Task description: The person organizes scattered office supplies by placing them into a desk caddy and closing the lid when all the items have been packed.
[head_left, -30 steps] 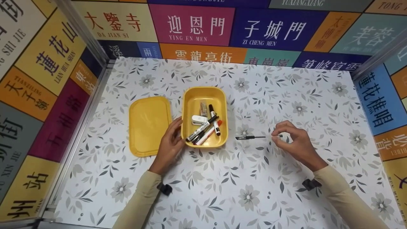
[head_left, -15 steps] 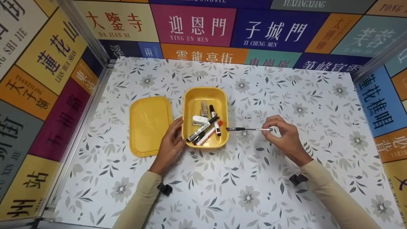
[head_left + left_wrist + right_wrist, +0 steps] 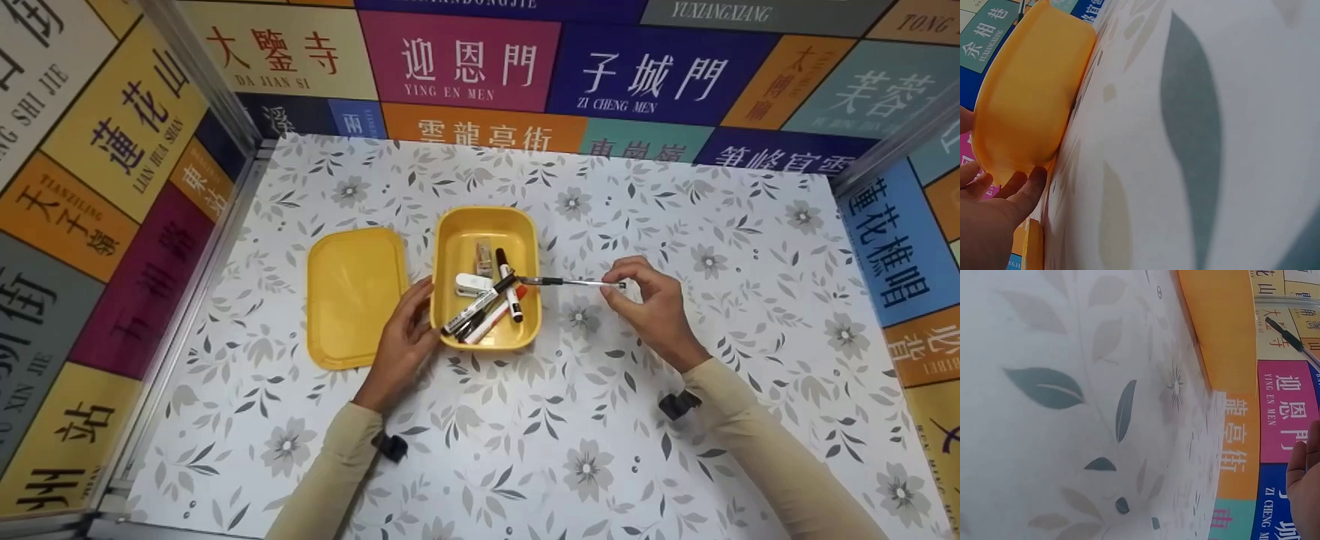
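Note:
A yellow plastic box (image 3: 486,217) stands in the middle of the table in the head view. My left hand (image 3: 405,337) rests against its left wall; in the left wrist view its fingertips touch the outside of the box (image 3: 1027,95). My right hand (image 3: 645,304) pinches the rear end of a clear-barrelled pen (image 3: 574,282) between thumb and index finger. The pen is level, its dark end overlapping the right rim of the box. Inside lie a black-capped marker (image 3: 476,307), a second black marker (image 3: 509,289), a red-ended one (image 3: 499,319) and a white stapler (image 3: 472,284).
A small clear item (image 3: 483,257) lies toward the back of the box. The yellow lid (image 3: 356,298) lies flat on the table left of the box, beside my left hand. Lettered panels (image 3: 465,64) wall in the table (image 3: 592,405) at the back and sides.
My right hand has lifted the pen and moved it left and away from me, so its dark end now reaches over the box rim. My left hand has stayed at the box.

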The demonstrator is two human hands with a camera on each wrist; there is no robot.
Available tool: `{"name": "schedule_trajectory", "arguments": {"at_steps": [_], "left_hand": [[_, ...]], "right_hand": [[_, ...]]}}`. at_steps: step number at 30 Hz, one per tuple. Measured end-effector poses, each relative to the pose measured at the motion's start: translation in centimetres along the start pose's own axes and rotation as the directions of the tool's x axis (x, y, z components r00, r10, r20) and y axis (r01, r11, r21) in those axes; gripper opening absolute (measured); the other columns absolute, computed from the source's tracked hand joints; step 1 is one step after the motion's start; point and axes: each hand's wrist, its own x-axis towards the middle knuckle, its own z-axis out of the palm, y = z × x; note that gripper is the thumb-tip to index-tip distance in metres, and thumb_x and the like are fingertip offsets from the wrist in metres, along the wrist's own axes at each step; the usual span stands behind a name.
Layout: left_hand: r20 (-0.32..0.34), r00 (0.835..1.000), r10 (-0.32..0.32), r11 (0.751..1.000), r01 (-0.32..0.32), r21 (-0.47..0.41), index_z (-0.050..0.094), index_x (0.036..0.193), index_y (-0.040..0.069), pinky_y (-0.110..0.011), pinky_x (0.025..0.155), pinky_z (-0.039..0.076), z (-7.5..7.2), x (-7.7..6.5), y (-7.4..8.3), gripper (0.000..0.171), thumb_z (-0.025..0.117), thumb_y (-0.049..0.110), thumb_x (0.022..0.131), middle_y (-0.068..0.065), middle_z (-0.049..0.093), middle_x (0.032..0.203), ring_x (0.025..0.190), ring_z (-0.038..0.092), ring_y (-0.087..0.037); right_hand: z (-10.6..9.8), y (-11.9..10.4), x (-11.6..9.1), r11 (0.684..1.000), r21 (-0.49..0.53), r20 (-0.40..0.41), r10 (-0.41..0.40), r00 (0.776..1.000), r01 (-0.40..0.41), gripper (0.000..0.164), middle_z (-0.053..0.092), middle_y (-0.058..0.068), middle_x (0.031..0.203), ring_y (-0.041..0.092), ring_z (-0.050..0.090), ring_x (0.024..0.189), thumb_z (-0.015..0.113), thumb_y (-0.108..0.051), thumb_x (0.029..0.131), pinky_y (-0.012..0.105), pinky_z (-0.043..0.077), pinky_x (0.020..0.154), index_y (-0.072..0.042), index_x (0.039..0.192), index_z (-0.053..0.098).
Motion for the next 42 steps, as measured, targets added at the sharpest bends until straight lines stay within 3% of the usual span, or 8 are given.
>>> {"name": "schedule_trajectory", "arguments": {"at_steps": [13,23,28,35,42], "left_hand": [[0.000,1.000,-0.004,1.000,0.004,0.022,0.042,0.168,0.003,-0.031,0.126,0.044,0.1,0.2,0.0,0.073,0.062,-0.012,0.099,-0.001,0.033,0.177,0.155,0.047,-0.029],[0.008,1.000,0.028,1.000,-0.028,0.001,0.041,0.167,-0.001,-0.039,0.126,0.046,0.1,0.1,0.2,0.071,0.061,-0.015,0.100,-0.010,0.032,0.178,0.155,0.046,-0.039],[0.005,1.000,0.024,1.000,-0.024,0.003,0.040,0.168,-0.001,-0.036,0.126,0.045,0.1,0.2,0.0,0.073,0.062,-0.015,0.099,-0.011,0.031,0.178,0.156,0.045,-0.039],[0.002,1.000,0.017,1.000,-0.017,-0.013,0.040,0.168,-0.001,-0.033,0.125,0.045,0.0,0.1,-0.1,0.074,0.061,-0.016,0.099,-0.009,0.031,0.178,0.157,0.044,-0.037],[-0.003,1.000,0.006,1.000,-0.006,-0.003,0.040,0.168,0.001,-0.034,0.125,0.045,0.0,0.1,0.0,0.075,0.061,-0.016,0.098,-0.007,0.031,0.178,0.156,0.046,-0.037]], "right_hand": [[2.1,1.2,2.1,0.999,0.034,-0.050,0.023,0.998,-0.021,0.014,0.067,0.026,0.104,0.022,0.065,0.104,0.075,0.018,0.092,0.032,0.056,0.102,0.010,0.105,0.076],[2.5,1.6,2.6,0.998,0.033,-0.046,0.057,0.997,-0.056,0.012,0.069,0.023,0.108,0.023,0.066,0.107,0.075,0.015,0.094,0.032,0.057,0.101,0.012,0.106,0.076],[2.8,1.8,2.7,0.996,0.015,-0.048,0.085,0.995,-0.084,0.012,0.070,0.016,0.109,0.023,0.066,0.107,0.077,0.014,0.094,0.032,0.056,0.102,0.011,0.106,0.077],[3.3,2.0,3.0,0.996,0.011,-0.049,0.092,0.995,-0.091,0.012,0.069,0.024,0.109,0.023,0.067,0.106,0.077,0.012,0.095,0.031,0.056,0.102,0.009,0.106,0.078],[3.9,2.2,3.3,0.995,-0.015,-0.039,0.096,0.995,-0.097,0.013,0.070,0.022,0.107,0.022,0.066,0.104,0.078,0.012,0.094,0.030,0.056,0.100,0.014,0.107,0.075]]}}
